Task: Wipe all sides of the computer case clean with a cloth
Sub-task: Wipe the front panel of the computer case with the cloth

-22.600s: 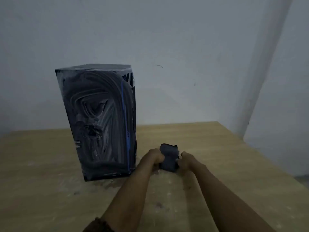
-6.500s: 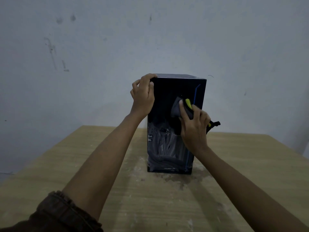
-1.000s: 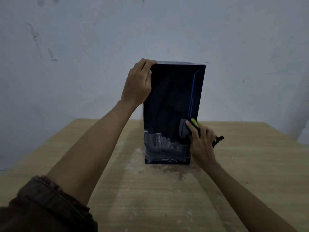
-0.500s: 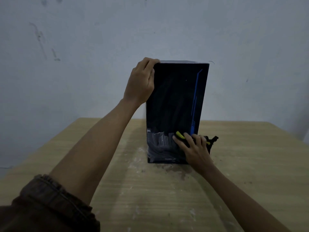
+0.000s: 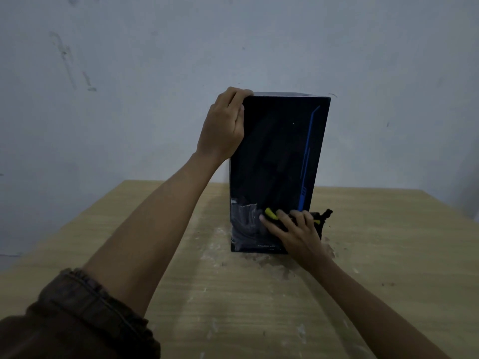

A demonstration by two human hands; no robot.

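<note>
A tall black computer case [image 5: 274, 156] with a blue line down its right side stands upright on the wooden table [image 5: 259, 307]. My left hand [image 5: 224, 125] grips its top left corner, fingers curled over the top edge. My right hand [image 5: 295, 230] presses a dark cloth with yellow patches [image 5: 321, 218] flat against the low part of the near face. White dusty smears remain at the lower left of that face [image 5: 243, 224]; the face above them looks dark and clean. The other sides are hidden.
White dust and crumbs [image 5: 220, 244] lie on the table around the case's base. A bare grey wall [image 5: 129, 73] stands right behind the table. The table's left edge slants off at the left.
My right hand with the cloth has slid down the near face from mid-height to near the bottom and a little leftward. The dusty patch has shrunk. My left hand has stayed on the top corner.
</note>
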